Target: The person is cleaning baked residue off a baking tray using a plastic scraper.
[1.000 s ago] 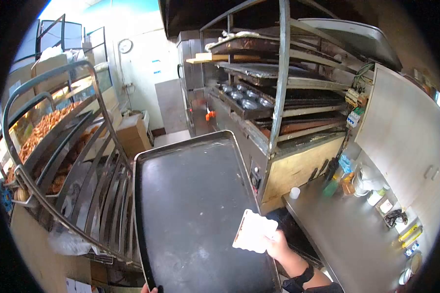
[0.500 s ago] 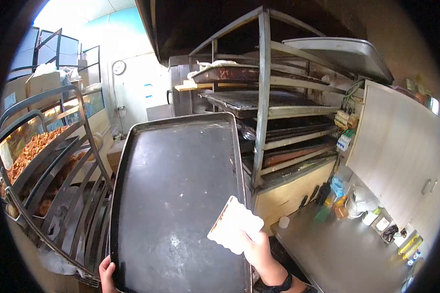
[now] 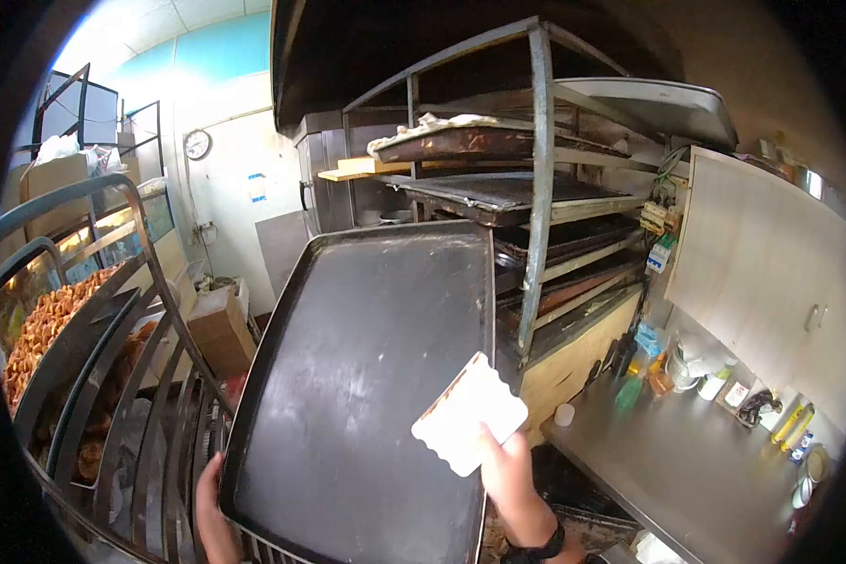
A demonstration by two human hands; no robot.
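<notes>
A large black baking tray fills the middle of my view, tilted, with light smears on its flat surface. My left hand is closed on its lower left edge, most of the fingers hidden. In my right hand, thumb on top, is a white plastic dough scraper with scalloped edges. Brown residue runs along the scraper's straight upper left edge. The scraper overlaps the tray's right side in this view, and my right wrist wears a black band.
A metal rack with several trays stands ahead. On the left, another rack stands close to the tray, with brown baked pieces behind it. To the right, a steel table carries bottles and containers along the wall, below a pale cabinet.
The tray has shifted right in view and leans more to the right. My right hand and the scraper have moved slightly right and up, while my left hand still holds the tray's edge.
</notes>
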